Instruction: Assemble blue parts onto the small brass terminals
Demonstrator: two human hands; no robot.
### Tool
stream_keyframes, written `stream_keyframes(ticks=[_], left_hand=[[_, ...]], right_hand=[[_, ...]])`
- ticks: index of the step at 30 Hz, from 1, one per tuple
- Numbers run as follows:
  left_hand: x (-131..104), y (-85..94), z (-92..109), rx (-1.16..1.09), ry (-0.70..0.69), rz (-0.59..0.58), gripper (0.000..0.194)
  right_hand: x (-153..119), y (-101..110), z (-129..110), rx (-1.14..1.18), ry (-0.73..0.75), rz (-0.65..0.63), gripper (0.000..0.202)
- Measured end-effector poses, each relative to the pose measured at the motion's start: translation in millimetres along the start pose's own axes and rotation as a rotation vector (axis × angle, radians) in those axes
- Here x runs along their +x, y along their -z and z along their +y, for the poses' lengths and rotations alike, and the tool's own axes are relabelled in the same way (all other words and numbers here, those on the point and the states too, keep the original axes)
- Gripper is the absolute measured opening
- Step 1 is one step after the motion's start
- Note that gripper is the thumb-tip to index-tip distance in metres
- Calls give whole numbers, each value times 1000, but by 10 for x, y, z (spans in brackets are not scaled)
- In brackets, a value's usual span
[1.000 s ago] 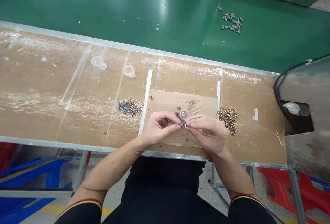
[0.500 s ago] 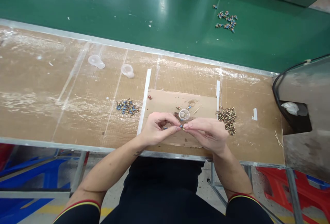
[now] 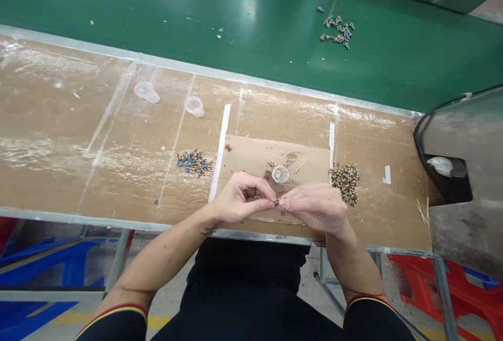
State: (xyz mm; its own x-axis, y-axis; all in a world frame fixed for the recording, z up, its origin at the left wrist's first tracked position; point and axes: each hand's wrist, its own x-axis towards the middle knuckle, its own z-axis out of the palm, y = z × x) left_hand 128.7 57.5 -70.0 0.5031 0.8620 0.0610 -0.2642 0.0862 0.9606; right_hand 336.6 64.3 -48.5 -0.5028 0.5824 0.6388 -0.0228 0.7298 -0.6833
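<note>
My left hand (image 3: 244, 198) pinches a small blue-and-gold piece (image 3: 276, 203) between thumb and forefinger. My right hand (image 3: 316, 205) meets it from the other side, its fingertips closed on the same tiny piece. Most of the piece is hidden by the fingers. Just beyond the fingertips stands a small clear cup (image 3: 280, 174) on a cardboard sheet (image 3: 247, 147). A thin wooden stick (image 3: 301, 166) lies beside the cup, with a few loose small parts close by.
A pile of blue-and-gold pieces (image 3: 194, 163) lies left, and a pile of gold-and-dark parts (image 3: 346, 183) right. Two clear plastic cups (image 3: 194, 106) lie farther left. More small pieces (image 3: 338, 31) rest on the green surface (image 3: 157, 6). A metal housing (image 3: 467, 236) bounds the right side.
Both hands' fingertips, with the small piece, have lowered slightly toward my body. The pieces on the green surface have shifted left relative to the table.
</note>
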Motion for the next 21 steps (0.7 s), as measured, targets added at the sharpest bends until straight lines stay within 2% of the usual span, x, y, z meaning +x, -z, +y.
stream_keyframes(ticks=[9,14,17,21], left_hand=[[-15,33,-4,35,17,-32,10],[-11,33,-6,34,15,-28,17],[4,3,-18,41,-71,23,22],[26,-32,-19,105,-301,118,12]], right_hand=[[-2,0,-21,-40,26,-59,12],[0,-31,-17,-107,59,-45,15],[7,-61,1,-147,99,20,21],[-14,-74,15,-185,65,144,49]])
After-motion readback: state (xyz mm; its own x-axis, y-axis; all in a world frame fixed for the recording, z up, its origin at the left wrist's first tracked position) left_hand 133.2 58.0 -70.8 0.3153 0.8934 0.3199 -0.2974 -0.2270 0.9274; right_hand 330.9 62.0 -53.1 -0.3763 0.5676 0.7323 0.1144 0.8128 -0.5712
